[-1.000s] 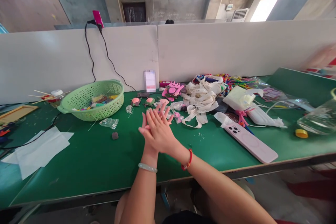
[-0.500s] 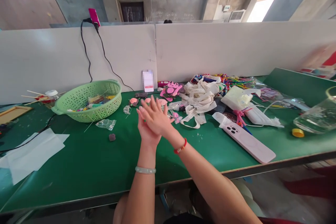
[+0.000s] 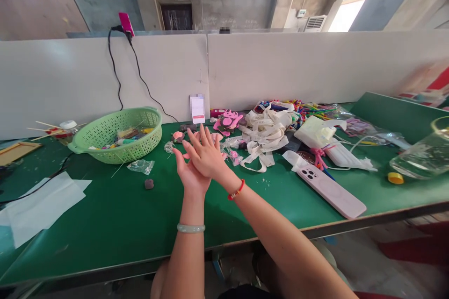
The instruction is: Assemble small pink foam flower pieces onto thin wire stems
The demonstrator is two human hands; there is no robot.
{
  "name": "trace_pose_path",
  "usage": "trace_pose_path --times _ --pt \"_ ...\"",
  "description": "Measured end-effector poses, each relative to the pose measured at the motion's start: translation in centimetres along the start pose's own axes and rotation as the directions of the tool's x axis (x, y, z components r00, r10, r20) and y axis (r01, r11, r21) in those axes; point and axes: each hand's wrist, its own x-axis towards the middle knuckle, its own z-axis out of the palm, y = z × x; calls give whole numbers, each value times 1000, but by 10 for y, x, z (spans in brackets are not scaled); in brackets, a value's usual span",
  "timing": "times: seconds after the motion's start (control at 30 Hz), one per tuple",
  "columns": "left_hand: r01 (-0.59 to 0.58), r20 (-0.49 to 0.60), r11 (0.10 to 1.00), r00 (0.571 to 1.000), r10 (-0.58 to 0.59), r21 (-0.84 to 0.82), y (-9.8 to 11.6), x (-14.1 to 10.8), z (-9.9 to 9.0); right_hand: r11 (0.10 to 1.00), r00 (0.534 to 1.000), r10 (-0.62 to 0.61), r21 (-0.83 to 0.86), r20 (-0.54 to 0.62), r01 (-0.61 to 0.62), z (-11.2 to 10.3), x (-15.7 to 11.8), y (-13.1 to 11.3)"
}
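The person's right hand [image 3: 206, 155] lies crossed over the left hand [image 3: 189, 175], apparently palm against palm, above the green laminate worktable [image 3: 105, 224]; the fingers of both hands are spread wide and straight, and neither hand holds anything (the overlap hides part of the left palm, but nothing shows between them). A pale jade bangle [image 3: 191, 228] circles the left wrist; a red beaded bracelet [image 3: 235, 191] sits on the right. Just beyond the fingertips lie a small clay-like piece with a pink top [image 3: 177, 136] and a crumpled scrap of clear plastic [image 3: 169, 147]; a flat pink felt cutout [image 3: 227, 121] lies further back. To the left, a perforated green plastic basket [image 3: 140, 117] gathers sticks and small craft bits, presumably so they cannot roll away; a clear plastic bag [image 3: 141, 166] and a dark, rough lump [image 3: 149, 184] lie loose near it. To the right, a tangle of cream fabric straps [image 3: 264, 135] sprawls in soft loops; a phone in a matte pale-pink case [image 3: 329, 194] lies face down, its camera lenses upward, near the table's front edge.
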Motion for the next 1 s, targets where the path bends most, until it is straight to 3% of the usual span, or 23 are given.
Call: trace_pose_path --times 0.07,0.17,0.27,0.43,0.5,0.6,0.7,0.77,0.87,1.0 --pt "-15 54 1000 998 16 -2 2 6 -1 1000 1000 6 -30 -17 -6 1 13 6" --pt "-86 50 996 995 85 21 1 11 -6 998 999 -53 -23 0 53 3 8 10" --pt "-75 26 996 997 74 49 2 12 -5 977 991 -137 165 6 134 -1 -11 15" --pt "-6 -28 1000 1000 6 19 11 12 2 859 975 85 511 -207 33 -25 -27 34" --pt "-25 -64 1000 998 24 -2 14 14 1 773 954 227 632 -194 -55 -29 -29 46" --pt "-6 -137 1000 991 5 -5 15 15 -1 517 909 415 817 21 -255 -23 -32 57" --pt "-4 -182 998 983 16 66 11 14 0 201 859 417 892 297 -405 -9 -34 53" --pt "3 -173 992 985 19 127 2 12 4 75 859 362 907 362 -414 -2 -36 44" --pt "-32 -165 952 983 86 305 -19 6 13 29 884 356 942 302 -333 2 -39 33" --pt "-256 -11 739 942 336 623 -40 2 18 63 863 437 949 254 -310 -3 -43 32"
